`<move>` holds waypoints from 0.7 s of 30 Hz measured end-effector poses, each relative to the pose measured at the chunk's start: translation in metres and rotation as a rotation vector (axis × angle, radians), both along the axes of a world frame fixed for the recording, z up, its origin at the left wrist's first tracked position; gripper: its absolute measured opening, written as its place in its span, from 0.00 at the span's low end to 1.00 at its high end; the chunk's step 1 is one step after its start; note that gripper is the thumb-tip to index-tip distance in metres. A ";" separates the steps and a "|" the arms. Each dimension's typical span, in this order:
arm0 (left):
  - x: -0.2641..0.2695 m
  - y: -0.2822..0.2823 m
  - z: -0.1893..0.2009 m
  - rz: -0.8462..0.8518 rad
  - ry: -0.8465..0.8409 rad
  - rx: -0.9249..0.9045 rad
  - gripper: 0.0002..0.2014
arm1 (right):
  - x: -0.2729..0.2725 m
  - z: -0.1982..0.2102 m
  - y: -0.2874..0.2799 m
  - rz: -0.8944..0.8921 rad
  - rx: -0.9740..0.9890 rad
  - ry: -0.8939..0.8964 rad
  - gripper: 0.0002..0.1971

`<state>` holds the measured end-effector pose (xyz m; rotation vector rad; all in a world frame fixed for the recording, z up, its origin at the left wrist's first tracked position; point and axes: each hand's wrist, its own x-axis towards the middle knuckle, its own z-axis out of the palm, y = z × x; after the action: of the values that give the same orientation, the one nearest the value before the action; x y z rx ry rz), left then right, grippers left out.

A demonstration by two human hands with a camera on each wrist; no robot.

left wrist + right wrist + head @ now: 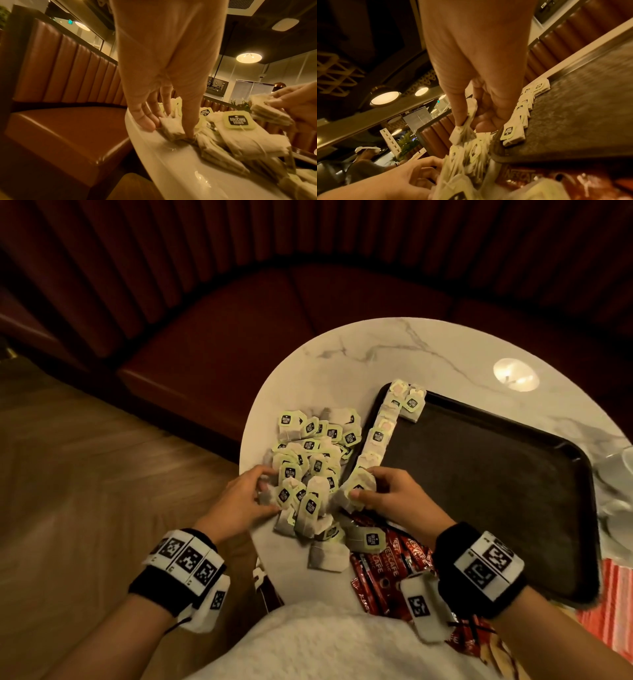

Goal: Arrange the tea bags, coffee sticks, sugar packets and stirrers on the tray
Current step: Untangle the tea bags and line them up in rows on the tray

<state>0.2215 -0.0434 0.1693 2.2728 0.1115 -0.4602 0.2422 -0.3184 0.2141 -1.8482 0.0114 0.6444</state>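
A heap of tea bags (pixel 310 460) with pale green tags lies on the round marble table, left of the dark tray (pixel 479 474). A row of tea bags (pixel 380 433) runs along the tray's left rim. My left hand (pixel 239 501) pinches one tea bag (pixel 171 128) at the heap's near left edge. My right hand (pixel 383 494) grips a small stack of tea bags (pixel 462 133) at the tray's near left corner. Red coffee sticks (pixel 387 559) lie under and beside the right wrist.
The marble table (pixel 342 361) has a curved edge close to my left hand. A red padded bench (pixel 222 330) wraps behind it. Clear plastic wrapping (pixel 616 481) lies at the tray's right. A striped red cloth (pixel 613 604) shows at the lower right.
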 end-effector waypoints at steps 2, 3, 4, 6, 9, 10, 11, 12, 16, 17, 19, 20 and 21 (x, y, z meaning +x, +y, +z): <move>0.000 0.001 -0.002 0.016 0.019 -0.010 0.27 | -0.004 0.002 0.008 0.036 0.081 0.079 0.09; 0.000 0.001 -0.002 0.032 0.027 -0.022 0.27 | -0.005 0.002 0.013 0.069 0.094 0.100 0.09; 0.001 0.002 -0.002 0.050 0.032 -0.036 0.27 | -0.006 0.001 0.019 0.104 0.083 0.106 0.09; 0.003 0.004 0.000 0.069 0.038 -0.049 0.24 | -0.008 0.000 0.029 0.183 0.010 0.060 0.07; 0.007 0.007 0.007 0.001 0.030 -0.038 0.10 | -0.010 -0.002 0.040 0.253 -0.095 -0.060 0.14; 0.007 0.009 0.009 -0.017 0.025 -0.047 0.07 | -0.010 -0.001 0.041 0.246 -0.112 -0.088 0.15; 0.008 0.010 0.010 -0.019 0.023 -0.062 0.07 | -0.010 0.000 0.040 0.236 -0.120 -0.106 0.15; 0.008 0.011 0.012 -0.007 0.028 -0.085 0.06 | -0.010 0.001 0.038 0.226 -0.118 -0.105 0.15; 0.004 0.011 0.021 0.011 0.085 -0.219 0.02 | -0.017 0.008 0.026 0.239 -0.121 -0.064 0.13; 0.002 0.009 0.020 -0.007 0.098 -0.225 0.02 | -0.019 0.008 0.024 0.259 -0.146 -0.086 0.14; -0.002 0.005 0.015 -0.056 0.118 -0.212 0.04 | -0.023 0.006 0.024 0.275 -0.196 -0.096 0.15; -0.003 0.003 0.011 -0.075 0.128 -0.206 0.06 | -0.026 0.004 0.025 0.283 -0.224 -0.097 0.15; -0.004 0.001 0.006 -0.083 0.137 -0.198 0.07 | -0.027 0.001 0.027 0.305 -0.258 -0.116 0.15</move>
<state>0.2177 -0.0426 0.1752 2.0570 0.0389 -0.6419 0.2148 -0.2917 0.2150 -2.1566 -0.2807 0.7730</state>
